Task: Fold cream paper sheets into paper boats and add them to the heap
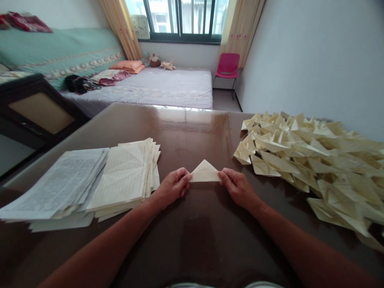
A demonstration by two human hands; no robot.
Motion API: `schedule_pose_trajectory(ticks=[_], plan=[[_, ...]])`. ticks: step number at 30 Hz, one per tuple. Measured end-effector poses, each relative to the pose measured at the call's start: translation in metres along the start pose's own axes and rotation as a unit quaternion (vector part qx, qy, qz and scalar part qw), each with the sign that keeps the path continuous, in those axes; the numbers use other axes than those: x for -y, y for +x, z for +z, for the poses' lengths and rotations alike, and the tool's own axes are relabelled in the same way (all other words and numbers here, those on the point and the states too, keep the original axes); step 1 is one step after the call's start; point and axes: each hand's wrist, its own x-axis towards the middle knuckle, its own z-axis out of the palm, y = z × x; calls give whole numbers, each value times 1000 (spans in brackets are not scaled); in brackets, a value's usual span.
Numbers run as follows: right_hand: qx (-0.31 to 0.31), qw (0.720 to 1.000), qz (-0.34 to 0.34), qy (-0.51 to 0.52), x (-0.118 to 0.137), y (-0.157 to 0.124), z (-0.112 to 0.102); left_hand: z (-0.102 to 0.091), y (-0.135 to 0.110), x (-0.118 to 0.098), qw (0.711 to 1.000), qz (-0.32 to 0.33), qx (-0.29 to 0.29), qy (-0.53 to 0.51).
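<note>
By fingers (184, 180) of the left hand (173, 185) and right hand (240, 187), a folded paper (205, 173) is pinched at opposite corners, mid-frame, probably to keep it taut; sheets (121, 172) are stacked at frame left, folded pieces (315, 160) heaped right, likely for easy reach.

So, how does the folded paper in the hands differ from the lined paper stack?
The folded paper is a small triangle; the lined stack is bigger, roughly rectangular. The left hand and right hand hold the folded paper; the lined stack lies on the table. Both look cream.
</note>
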Motion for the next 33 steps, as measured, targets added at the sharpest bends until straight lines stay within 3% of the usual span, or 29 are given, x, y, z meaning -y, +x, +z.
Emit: schedule_pose_trajectory(ticks=[11, 14, 18, 20, 23, 26, 30, 33], plan=[[40, 999, 27, -2, 6, -3, 2, -1, 2, 4, 996, 51, -10, 78], [66, 996, 18, -51, 4, -2, -2, -3, -1, -1, 992, 65, -23, 102], [-22, 980, -66, -188, 7, -1, -12, -6, -7, -10, 981, 94, -22, 167], [-14, 970, -133, -205, 13, -2, -15, -6, -11, -15, 977, 106, 6, 184], [90, 966, -179, -163, 24, -6, -14, -5, -18, -24, 971, 113, 70, 197], [156, 972, -154, -90, 27, -7, -9, -4, -24, -29, 973, 114, 100, 176], [156, 982, -101, 23, 22, -5, -1, 0, -26, -28, 982, 131, 68, 119], [148, 983, -92, 54, 20, -5, 3, 6, -23, -22, 980, 132, 31, 143]])
